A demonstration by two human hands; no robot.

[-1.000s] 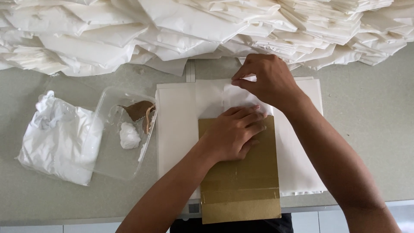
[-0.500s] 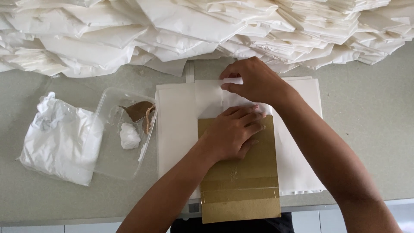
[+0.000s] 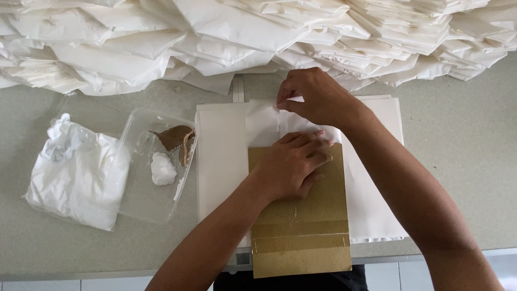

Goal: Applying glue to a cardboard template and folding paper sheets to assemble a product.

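A brown cardboard template [image 3: 301, 226] lies on a stack of white paper sheets [image 3: 221, 161] at the table's near edge. My left hand [image 3: 291, 164] rests flat on the top end of the cardboard and presses it down. My right hand [image 3: 318, 97] is just beyond it, pinching the upper edge of the white paper flap [image 3: 264, 121] between thumb and fingers and folding it over toward the cardboard's top edge.
A clear plastic tub [image 3: 145, 205] with white paste and a brown scrap stands left of the sheets. A crumpled white plastic bag [image 3: 75, 170] lies further left. A big heap of folded white paper bags [image 3: 242, 37] fills the table's far side.
My right hand has moved left and nearer along the flap's top edge, drawing the paper down. My left hand has stayed pressed on the cardboard.
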